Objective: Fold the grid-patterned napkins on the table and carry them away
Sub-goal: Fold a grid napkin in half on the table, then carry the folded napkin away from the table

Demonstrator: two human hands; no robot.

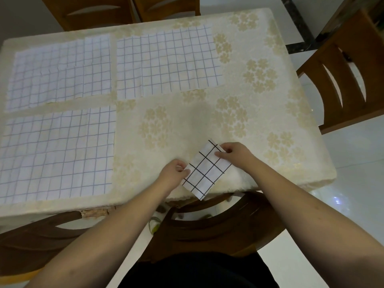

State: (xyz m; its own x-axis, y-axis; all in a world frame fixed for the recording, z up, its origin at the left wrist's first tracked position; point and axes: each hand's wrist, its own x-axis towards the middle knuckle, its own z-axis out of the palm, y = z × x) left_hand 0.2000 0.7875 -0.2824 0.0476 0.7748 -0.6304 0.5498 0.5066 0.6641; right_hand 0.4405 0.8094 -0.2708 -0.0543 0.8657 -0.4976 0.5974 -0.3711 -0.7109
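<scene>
Table [259,125], floral cloth: three flat grid napkins [168,63], one folded.

A table [239,84] fills most of the room, covered by a cream tablecloth [259,75] printed with pale gold flower clusters and frayed along its near edge. Dark wooden chairs with curved slatted backs stand around it: two at the far side [87,11], one on the right [349,80] and one at the near edge [218,221]. The floor [353,183] is glossy white tile crossed by a dark speckled strip [299,26], catching soft reflections.
</scene>
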